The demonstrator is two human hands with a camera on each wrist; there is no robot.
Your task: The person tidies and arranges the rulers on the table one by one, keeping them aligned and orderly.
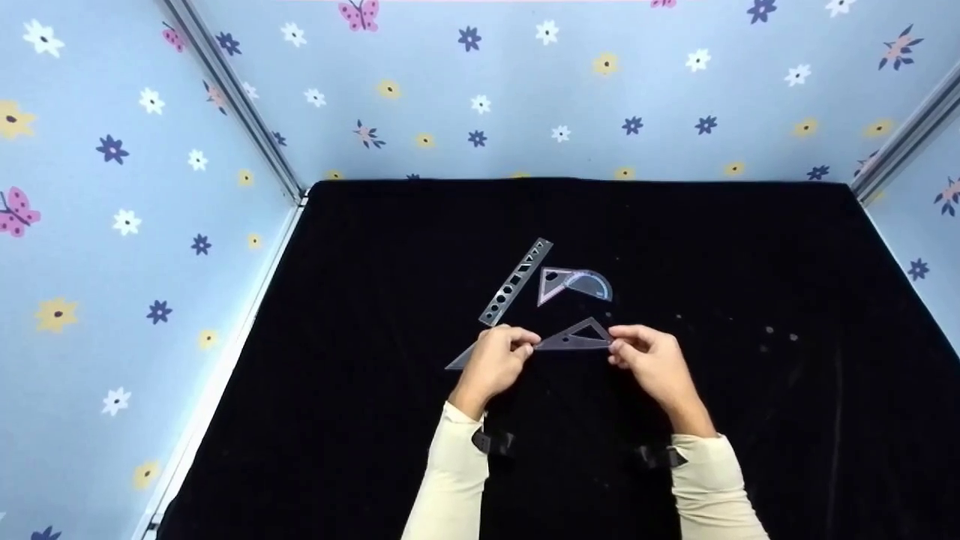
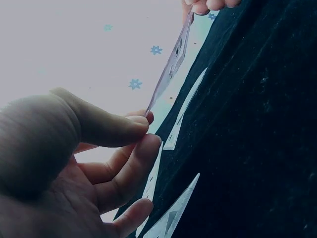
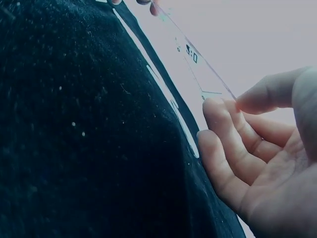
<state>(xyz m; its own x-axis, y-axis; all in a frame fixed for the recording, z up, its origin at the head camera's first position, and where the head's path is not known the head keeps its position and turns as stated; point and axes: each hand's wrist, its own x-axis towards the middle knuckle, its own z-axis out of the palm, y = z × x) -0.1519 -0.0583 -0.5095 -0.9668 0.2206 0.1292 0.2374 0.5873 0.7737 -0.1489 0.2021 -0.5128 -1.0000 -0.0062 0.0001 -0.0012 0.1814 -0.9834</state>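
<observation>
Both hands hold a clear plastic set square (image 1: 551,344) with a triangular cutout, seen nearly edge-on in the left wrist view. My left hand (image 1: 495,364) pinches its narrow left tip between thumb and index finger. At the opposite end, my right hand (image 1: 651,364) pinches a corner, its other fingers bent beneath. The right wrist view shows dark markings on the raised set square (image 3: 198,64). Partly hidden behind the left hand, a second clear triangle (image 1: 461,361) lies on the black cloth.
Just beyond the hands lie a clear ruler (image 1: 511,285) with shaped cutouts, set diagonally, and a clear protractor (image 1: 589,285) joined to a triangular part. Black cloth (image 1: 750,412) covers the table. Flower-patterned walls (image 1: 517,82) stand at the back and sides.
</observation>
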